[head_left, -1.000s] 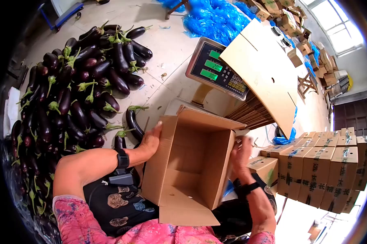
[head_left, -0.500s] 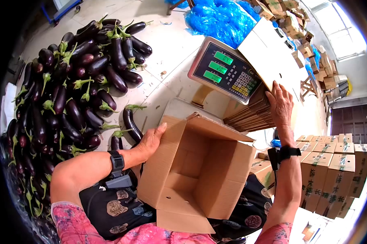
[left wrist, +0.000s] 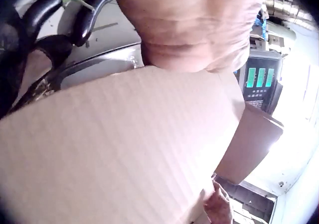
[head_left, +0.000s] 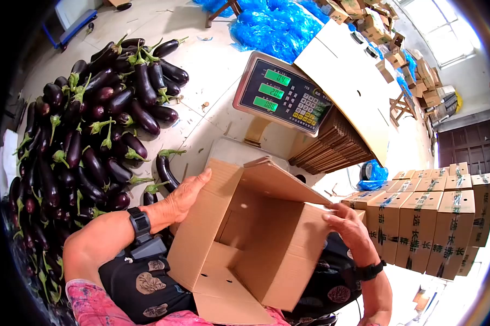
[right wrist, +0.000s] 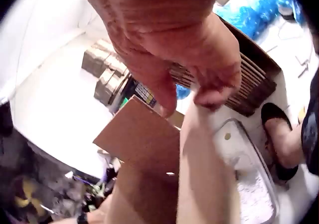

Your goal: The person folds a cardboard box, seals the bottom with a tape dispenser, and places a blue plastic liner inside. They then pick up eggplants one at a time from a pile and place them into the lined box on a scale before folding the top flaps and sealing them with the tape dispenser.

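Note:
An open, hollow cardboard box [head_left: 261,228] sits tilted over the person's lap, its flaps spread outward. My left hand [head_left: 182,201] holds its left side near the far corner, with the fingers hidden behind the cardboard. In the left wrist view, the heel of that hand [left wrist: 194,39] lies against the box's outer wall [left wrist: 129,144]. At the far right corner, my right hand [head_left: 348,223] grips the edge of the right flap. The right wrist view has the thumb [right wrist: 167,102] and curled fingers [right wrist: 217,92] on either side of that edge.
Many eggplants [head_left: 93,141] lie heaped on the left. Ahead stands a scale with a lit display [head_left: 280,95] and a metal platform [head_left: 228,149]. Beside it are folded cardboard sheets [head_left: 334,144] under a pale board [head_left: 343,76]. Packed boxes [head_left: 419,217] are stacked at right; blue plastic [head_left: 275,27] lies behind.
My right hand went from the box's right side to the stacked cardboard, then came back to the right flap, which now stands outward. The left hand kept hold of its side.

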### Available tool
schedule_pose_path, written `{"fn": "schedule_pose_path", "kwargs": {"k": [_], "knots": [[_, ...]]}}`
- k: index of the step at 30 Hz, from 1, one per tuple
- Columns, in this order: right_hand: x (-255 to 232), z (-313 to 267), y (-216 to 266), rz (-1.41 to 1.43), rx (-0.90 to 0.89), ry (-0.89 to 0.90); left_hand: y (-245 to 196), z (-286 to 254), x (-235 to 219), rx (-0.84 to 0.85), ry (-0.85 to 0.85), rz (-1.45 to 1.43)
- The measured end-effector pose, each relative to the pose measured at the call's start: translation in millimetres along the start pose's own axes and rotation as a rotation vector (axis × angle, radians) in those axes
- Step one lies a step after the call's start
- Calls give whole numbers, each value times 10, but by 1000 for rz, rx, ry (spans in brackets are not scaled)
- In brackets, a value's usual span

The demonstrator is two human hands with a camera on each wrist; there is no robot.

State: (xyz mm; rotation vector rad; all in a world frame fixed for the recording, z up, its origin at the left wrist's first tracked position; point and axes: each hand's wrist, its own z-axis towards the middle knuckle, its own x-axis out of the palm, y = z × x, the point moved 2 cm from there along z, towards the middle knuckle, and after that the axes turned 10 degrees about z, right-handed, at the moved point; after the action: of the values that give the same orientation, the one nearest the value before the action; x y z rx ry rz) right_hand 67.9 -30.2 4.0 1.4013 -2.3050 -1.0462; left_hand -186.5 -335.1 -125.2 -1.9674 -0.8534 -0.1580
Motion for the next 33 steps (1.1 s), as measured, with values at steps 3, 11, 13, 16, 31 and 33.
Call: {"fn": "schedule_pose_path", "kwargs": {"k": [3,11,13,16,31,33], "knots": [[133,-152,115,147,-261,-75,-117,-36,122,46,-7,-42],[39,114,-81,565,-289,-27,-317,-51,213,39,-88,-64],[46,128,-67,580,-268,-43,-291,-28,215,29,-64,-71],[48,155,-43,552,-275,-68,-281,-27,200,18,-56,-70],[444,1520,-1017,93,-507,-427,407,167,-238,27,-445,203],[733,1724,-1015,-179,-587,-357,489,271,-216,83,-540,331]]}}
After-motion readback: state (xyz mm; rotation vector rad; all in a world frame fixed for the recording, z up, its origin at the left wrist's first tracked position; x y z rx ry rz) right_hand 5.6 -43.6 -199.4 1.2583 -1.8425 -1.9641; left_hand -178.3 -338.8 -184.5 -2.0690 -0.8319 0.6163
